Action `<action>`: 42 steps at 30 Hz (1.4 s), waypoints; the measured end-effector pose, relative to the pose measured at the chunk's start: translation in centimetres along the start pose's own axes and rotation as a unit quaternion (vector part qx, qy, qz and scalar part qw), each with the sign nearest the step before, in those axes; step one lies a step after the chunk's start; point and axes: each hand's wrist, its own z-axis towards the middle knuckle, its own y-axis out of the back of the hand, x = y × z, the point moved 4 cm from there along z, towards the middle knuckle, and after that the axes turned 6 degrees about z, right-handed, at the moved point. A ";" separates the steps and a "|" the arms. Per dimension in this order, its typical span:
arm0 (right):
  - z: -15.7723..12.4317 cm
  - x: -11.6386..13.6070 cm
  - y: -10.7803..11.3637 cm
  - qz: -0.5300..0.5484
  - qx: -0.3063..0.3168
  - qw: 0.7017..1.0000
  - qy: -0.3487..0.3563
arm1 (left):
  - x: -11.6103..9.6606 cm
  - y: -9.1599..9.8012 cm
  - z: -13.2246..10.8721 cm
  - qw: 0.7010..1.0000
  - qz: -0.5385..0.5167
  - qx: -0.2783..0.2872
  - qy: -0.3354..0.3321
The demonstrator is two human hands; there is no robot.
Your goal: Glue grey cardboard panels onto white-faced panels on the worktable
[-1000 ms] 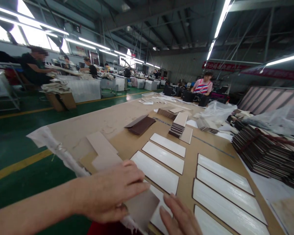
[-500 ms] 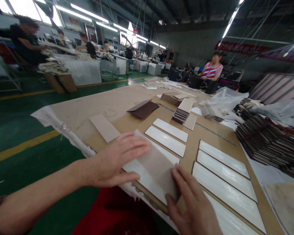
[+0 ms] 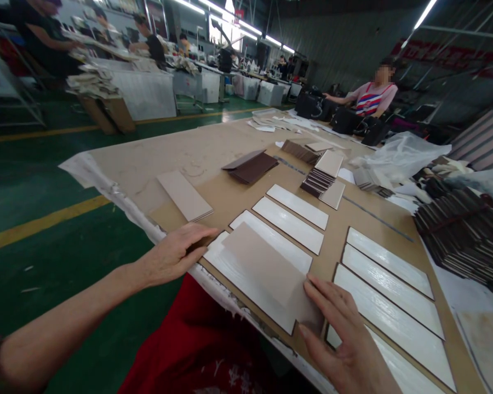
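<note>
A beige card panel (image 3: pixel 267 268) lies slanted on top of a glossy white panel (image 3: pixel 246 282) at the near edge of the brown work board (image 3: pixel 332 241). My left hand (image 3: pixel 175 254) rests flat, fingers stretched, with its fingertips at the white panel's left corner. Fingers spread, my right hand (image 3: pixel 347 339) presses on the beige panel's near right corner. More white panels (image 3: pixel 290 224) lie in rows beyond and to the right.
A second beige panel stack (image 3: pixel 184 195) lies to the left, dark brown pieces (image 3: pixel 252 166) behind it, small stacks (image 3: pixel 322 178) mid-table, and a big dark pile (image 3: pixel 468 235) at right. A person in a striped top (image 3: pixel 372 98) sits at the far end; others work at left tables.
The beige panel went from under my left hand onto the white panel. My left hand slid back to the panel's left corner; my right hand moved onto the beige panel's corner. The view tilted down.
</note>
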 end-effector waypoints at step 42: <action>3.3 1.1 -3.2 -0.015 0.162 0.986 -0.031 | 0.6 -0.7 0.0 0.999 -0.008 -0.036 -0.035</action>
